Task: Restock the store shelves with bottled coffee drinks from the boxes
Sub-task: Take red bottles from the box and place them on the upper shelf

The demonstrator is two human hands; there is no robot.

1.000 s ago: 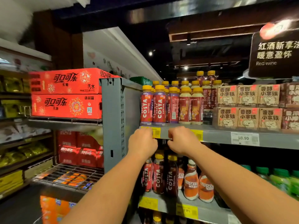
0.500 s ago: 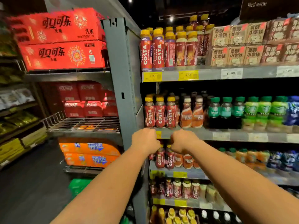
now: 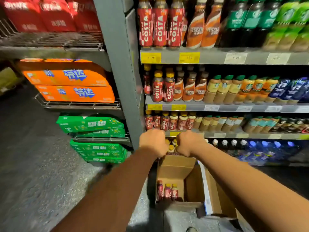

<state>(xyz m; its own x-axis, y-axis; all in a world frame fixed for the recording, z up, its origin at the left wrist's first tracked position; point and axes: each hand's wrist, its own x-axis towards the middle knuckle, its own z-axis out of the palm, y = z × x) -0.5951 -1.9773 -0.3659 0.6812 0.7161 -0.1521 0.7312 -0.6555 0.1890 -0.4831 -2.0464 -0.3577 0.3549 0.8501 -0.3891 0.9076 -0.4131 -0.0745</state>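
Note:
Both my hands are curled into fists with their backs to me, side by side before the edge of a low shelf. My left hand [image 3: 153,143] and my right hand [image 3: 189,143] show nothing held. Yellow-capped bottles [image 3: 170,149] peek out between them. Below my hands an open cardboard box [image 3: 194,183] stands on the floor, with three red coffee bottles [image 3: 167,191] upright at its bottom left. Red Costa coffee bottles fill the left end of the shelves above: a top row [image 3: 159,24], a middle row [image 3: 163,88] and a lower row [image 3: 157,123].
A grey upright post [image 3: 120,64] ends the shelving on the left. Beyond it, wire racks hold red cases [image 3: 50,14], orange cases [image 3: 73,86] and green cases [image 3: 93,124]. Nescafe bottles [image 3: 189,89], Starbucks bottles [image 3: 224,91] and blue bottles [image 3: 291,89] fill the shelves to the right. Grey floor lies to the left.
My view has tilted down past three shelves. Both fists have come down from the top shelf edge to the low shelf. The box on the floor has come into sight.

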